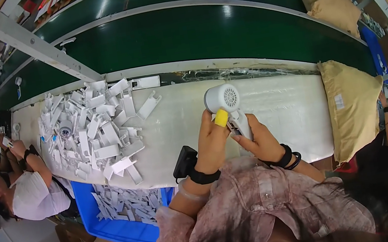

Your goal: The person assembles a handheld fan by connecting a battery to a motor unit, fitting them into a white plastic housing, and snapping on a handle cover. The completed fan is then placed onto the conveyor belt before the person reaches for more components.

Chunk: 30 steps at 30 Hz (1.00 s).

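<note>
While the hair dryer (226, 105) stood upright between them, left hand (211, 141) and right hand (254, 137) both gripped its handle

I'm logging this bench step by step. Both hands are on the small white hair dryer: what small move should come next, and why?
Probably a small turn of the white hair dryer to bring its handle side up for checking. The left hand, with a yellow cot on one finger, and the right hand both hold the handle above the white bench, and only the round grille faces the camera.
</note>
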{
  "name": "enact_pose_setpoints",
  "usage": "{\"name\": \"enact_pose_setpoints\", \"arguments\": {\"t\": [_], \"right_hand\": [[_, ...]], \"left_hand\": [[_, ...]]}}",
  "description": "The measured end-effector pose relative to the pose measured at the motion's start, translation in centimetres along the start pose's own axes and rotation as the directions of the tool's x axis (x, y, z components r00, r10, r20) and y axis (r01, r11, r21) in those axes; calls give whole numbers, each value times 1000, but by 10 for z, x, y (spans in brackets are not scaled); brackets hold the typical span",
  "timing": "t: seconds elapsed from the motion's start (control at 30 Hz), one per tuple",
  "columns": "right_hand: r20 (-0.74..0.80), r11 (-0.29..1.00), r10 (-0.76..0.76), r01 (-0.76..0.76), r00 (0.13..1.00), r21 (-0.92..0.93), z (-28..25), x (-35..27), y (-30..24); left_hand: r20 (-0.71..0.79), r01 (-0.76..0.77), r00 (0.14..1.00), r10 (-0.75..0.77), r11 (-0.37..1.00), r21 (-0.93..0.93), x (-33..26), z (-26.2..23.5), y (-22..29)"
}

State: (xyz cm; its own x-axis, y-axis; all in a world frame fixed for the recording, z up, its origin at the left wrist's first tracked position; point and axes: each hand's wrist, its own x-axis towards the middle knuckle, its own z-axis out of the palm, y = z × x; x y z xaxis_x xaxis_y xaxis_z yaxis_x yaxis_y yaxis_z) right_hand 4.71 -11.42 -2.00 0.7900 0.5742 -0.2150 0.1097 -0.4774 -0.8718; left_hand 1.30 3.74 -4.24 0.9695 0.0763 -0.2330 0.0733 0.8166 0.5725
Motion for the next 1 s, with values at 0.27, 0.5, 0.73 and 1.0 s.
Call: {"name": "enact_pose_setpoints", "arguments": {"t": [0.27,0.5,0.73,1.0], "right_hand": [[-37,988,-87,81,996,-129,3,-1,-2],[-41,968,-54,42,998,-248,5,0,-4],[-74,952,-29,5,997,-305,5,-1,-13],[-94,955,-64,33,994,-294,3,-5,-16]], "left_hand": [[57,-60,997,52,986,155,-3,0,4],[-5,-39,999,39,995,95,-4,7,5],[-2,-20,1000,20,996,89,-2,5,5],[62,-12,998,18,994,-104,-7,1,2]]}}
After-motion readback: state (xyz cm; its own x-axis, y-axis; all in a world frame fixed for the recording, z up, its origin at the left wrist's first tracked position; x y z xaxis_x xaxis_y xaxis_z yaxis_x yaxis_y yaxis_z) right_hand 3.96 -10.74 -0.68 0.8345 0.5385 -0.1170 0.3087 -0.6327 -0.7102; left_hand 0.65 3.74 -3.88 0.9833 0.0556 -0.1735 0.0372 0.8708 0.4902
